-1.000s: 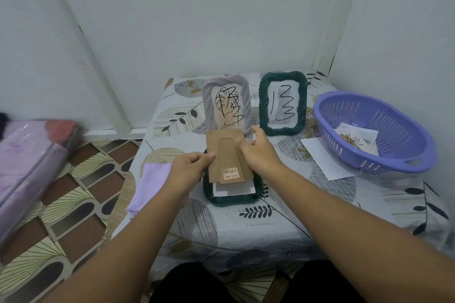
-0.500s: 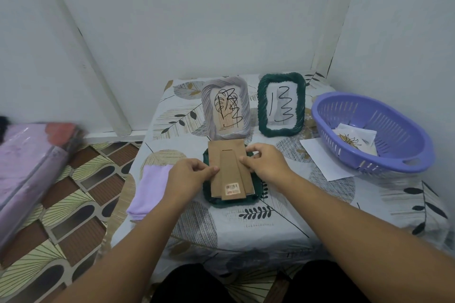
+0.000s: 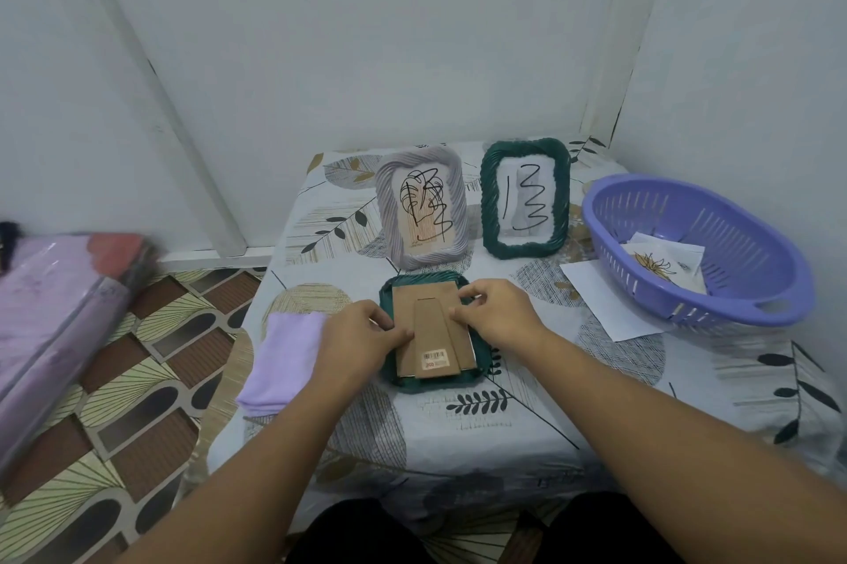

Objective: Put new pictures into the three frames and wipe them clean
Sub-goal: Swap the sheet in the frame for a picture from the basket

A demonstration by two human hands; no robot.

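- Just below frame centre, our left hand (image 3: 362,334) and right hand (image 3: 497,316) now press the cardboard backing (image 3: 433,330), tilted up a second ago, flat into the face-down green frame (image 3: 403,382) on the worktop (image 3: 458,435), fingers curled on its edges.
- We judge this frame reloaded; wiping remains.
- Beyond, centre frame, the grey frame (image 3: 421,208) and second green frame (image 3: 525,197) stand upright.

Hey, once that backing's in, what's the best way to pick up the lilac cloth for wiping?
Probably pinch the lilac cloth at its near folded corner, coming from above with the left hand, which sits right beside it. It lies flat on the table, so only its edges offer anything to grip.
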